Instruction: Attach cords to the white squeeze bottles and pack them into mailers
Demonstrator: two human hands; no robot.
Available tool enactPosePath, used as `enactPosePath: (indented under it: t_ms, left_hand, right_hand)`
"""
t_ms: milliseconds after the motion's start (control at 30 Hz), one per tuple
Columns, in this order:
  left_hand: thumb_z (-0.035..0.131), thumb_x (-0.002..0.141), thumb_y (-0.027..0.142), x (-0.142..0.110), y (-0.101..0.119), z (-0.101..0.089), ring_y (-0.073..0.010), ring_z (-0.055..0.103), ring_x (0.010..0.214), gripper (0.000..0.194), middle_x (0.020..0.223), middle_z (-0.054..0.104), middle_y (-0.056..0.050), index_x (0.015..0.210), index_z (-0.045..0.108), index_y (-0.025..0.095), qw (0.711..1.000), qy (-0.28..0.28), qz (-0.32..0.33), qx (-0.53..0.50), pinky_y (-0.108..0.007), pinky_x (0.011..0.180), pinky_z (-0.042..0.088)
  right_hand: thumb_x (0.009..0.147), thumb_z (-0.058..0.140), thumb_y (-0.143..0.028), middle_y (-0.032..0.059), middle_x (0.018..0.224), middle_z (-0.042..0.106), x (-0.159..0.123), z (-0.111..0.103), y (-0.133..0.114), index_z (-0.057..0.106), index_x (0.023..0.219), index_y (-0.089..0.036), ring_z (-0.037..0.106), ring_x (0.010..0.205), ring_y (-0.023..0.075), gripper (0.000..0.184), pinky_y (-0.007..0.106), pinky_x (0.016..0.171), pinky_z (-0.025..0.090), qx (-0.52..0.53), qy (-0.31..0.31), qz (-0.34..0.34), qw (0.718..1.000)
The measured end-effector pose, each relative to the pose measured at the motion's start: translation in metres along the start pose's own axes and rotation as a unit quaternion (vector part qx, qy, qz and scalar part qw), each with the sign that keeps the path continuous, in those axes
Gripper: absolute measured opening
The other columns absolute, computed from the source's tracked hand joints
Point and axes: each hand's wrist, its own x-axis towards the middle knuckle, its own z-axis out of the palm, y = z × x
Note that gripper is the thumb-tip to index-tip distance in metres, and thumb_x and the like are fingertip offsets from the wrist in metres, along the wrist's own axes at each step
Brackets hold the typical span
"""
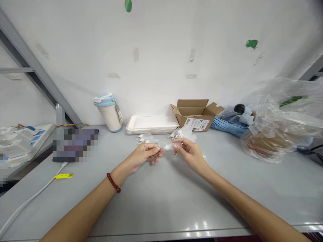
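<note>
Between my hands, above the grey table, is a small translucent plastic squeeze bottle with a narrow nozzle pointing left. The fingers of my right hand are closed around its body. My left hand pinches at the end of the nozzle with thumb and forefinger; the tiny part between those fingertips is mostly hidden. A thin pale loop shows by the nozzle. Just behind my left hand lie several similar small bottles. More of them sit in a loose pile behind my right hand.
Behind the bottles are a stack of white trays and an open cardboard box. A lidded cup stands at back left, near a blurred-out dark object and a white cable. Blue cloth and a clear plastic bag lie right.
</note>
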Motion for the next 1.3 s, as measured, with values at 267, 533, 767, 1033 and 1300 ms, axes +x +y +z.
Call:
enactPosePath:
  t_ms: [267, 533, 767, 1033, 1300]
  left_hand:
    - [0.063, 0.078, 0.042, 0.0004, 0.0000, -0.0002, -0.0095, 0.053, 0.059, 0.032, 0.074, 0.060, -0.004, 0.085, 0.067, 0.011, 1.000, -0.007, -0.006, -0.011, -0.024, 0.055, 0.039]
    - [0.064, 0.077, 0.042, -0.0002, -0.0003, 0.0004, -0.0092, 0.053, 0.058, 0.033, 0.074, 0.060, -0.004, 0.084, 0.067, 0.011, 1.000, -0.001, -0.003, -0.012, -0.024, 0.055, 0.039]
    - [0.063, 0.076, 0.044, 0.0008, -0.0033, 0.0007, -0.0100, 0.052, 0.056, 0.034, 0.070, 0.060, -0.004, 0.081, 0.066, 0.010, 0.999, 0.022, 0.016, 0.023, -0.025, 0.054, 0.039]
    - [0.063, 0.075, 0.044, -0.0008, -0.0038, 0.0031, -0.0101, 0.051, 0.055, 0.033, 0.069, 0.061, -0.004, 0.075, 0.064, 0.011, 0.999, 0.029, 0.020, 0.039, -0.026, 0.054, 0.039]
    - [0.062, 0.076, 0.045, 0.0001, -0.0031, 0.0013, -0.0102, 0.051, 0.054, 0.034, 0.067, 0.061, -0.003, 0.073, 0.064, 0.011, 0.998, 0.018, 0.032, 0.056, -0.027, 0.056, 0.040]
  right_hand:
    - [0.079, 0.055, -0.042, 0.0008, 0.060, 0.062, 0.0000, 0.0005, 0.0009, 0.060, 0.096, -0.015, 0.051, 0.054, 0.0126, 0.032, 0.024, 0.050, 0.037, 0.001, 0.006, 0.000, 1.000]
    - [0.081, 0.054, -0.040, 0.0008, 0.060, 0.063, -0.0002, 0.0017, 0.0030, 0.059, 0.096, -0.016, 0.056, 0.056, 0.0137, 0.029, 0.024, 0.050, 0.038, -0.021, 0.008, -0.016, 1.000]
    - [0.083, 0.054, -0.033, 0.0000, 0.059, 0.063, -0.0026, 0.0033, 0.0035, 0.059, 0.094, -0.016, 0.059, 0.056, 0.0132, 0.021, 0.023, 0.053, 0.040, -0.057, -0.008, -0.049, 0.997]
    - [0.083, 0.053, -0.031, -0.0030, 0.052, 0.060, -0.0050, 0.0050, 0.0058, 0.059, 0.091, -0.017, 0.057, 0.049, 0.0114, 0.017, 0.022, 0.051, 0.040, -0.080, -0.021, -0.057, 0.995]
    - [0.083, 0.053, -0.029, -0.0047, 0.049, 0.056, -0.0083, 0.0086, 0.0044, 0.060, 0.090, -0.017, 0.055, 0.046, 0.0107, 0.016, 0.022, 0.050, 0.042, -0.077, -0.027, -0.056, 0.995]
